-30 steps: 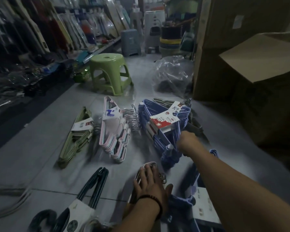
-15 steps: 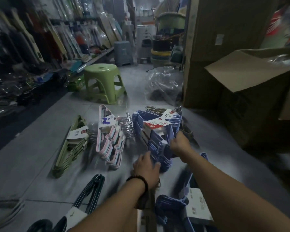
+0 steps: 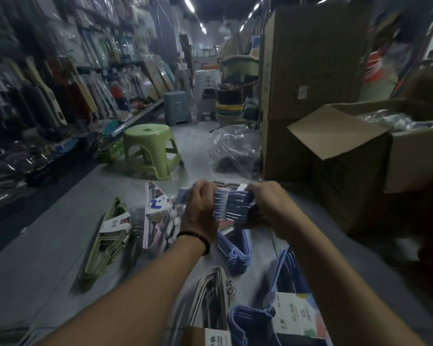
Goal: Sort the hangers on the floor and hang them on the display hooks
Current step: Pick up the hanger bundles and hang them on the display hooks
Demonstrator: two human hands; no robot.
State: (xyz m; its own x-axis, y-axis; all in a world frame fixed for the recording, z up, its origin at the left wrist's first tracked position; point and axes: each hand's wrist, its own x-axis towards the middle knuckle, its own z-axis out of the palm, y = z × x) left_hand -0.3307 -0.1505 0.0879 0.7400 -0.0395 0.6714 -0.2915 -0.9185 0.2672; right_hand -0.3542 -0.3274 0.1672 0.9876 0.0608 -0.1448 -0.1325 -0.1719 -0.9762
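Note:
A thick bundle of blue hangers (image 3: 231, 206) is lifted off the grey floor, gripped from both sides: my left hand (image 3: 201, 207) on its left end, my right hand (image 3: 268, 208) on its right end. Its lower tips (image 3: 236, 255) hang down toward the floor. A pink-and-white hanger bundle (image 3: 156, 216) and a green hanger bundle (image 3: 108, 236) lie to the left. Near my forearms lie a white wire hanger bundle (image 3: 210, 298) and another blue bundle with a card label (image 3: 293, 315).
A green plastic stool (image 3: 149, 151) stands ahead on the left. A clear plastic bag (image 3: 235, 148) lies beside tall cardboard boxes (image 3: 310, 96); an open carton (image 3: 360, 161) is on the right. Display shelves with hanging goods (image 3: 60, 96) line the left side of the aisle.
My left hand left the wire bundle on the floor and joined the right on the blue hangers. Both raised the bundle off the floor, and my view tilted up.

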